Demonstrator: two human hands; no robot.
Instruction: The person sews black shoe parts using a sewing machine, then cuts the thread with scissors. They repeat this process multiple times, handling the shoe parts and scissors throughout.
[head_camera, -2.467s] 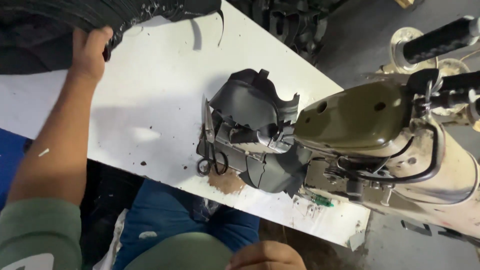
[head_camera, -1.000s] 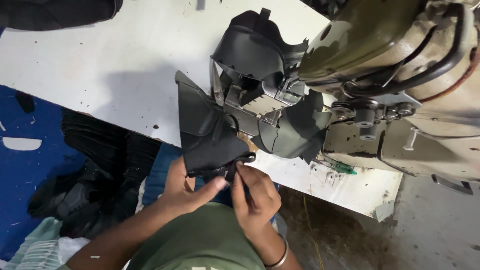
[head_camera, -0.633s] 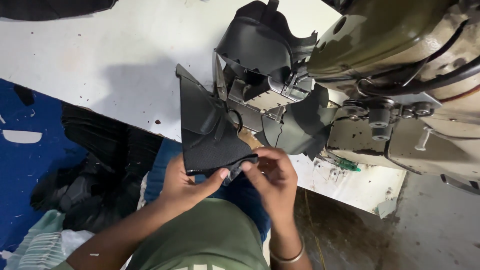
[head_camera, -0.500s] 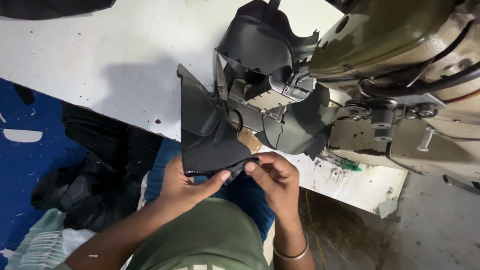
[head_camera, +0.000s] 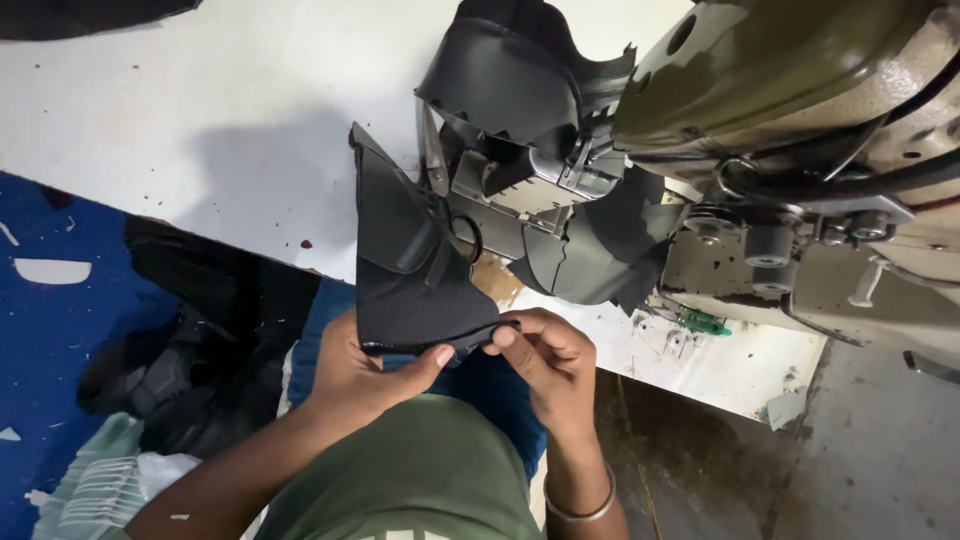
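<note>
A black mesh-and-leather shoe-upper piece hangs over the near edge of the white work table. My left hand grips its lower edge with thumb and fingers. My right hand pinches the same lower edge at its right corner. More black pieces are stacked on the bed of an olive-green sewing machine, and another dark piece drapes below its arm. Scissors lie beside the machine, partly under the held piece.
The machine's beige body, cables and knobs fill the right side. A dark pile of material and a blue surface lie below the table on the left. A grey floor shows at lower right.
My left arm came down from the dark pile at the table's far side. Both hands now hold the black piece at the near edge, and my right fingers have closed in on its corner.
</note>
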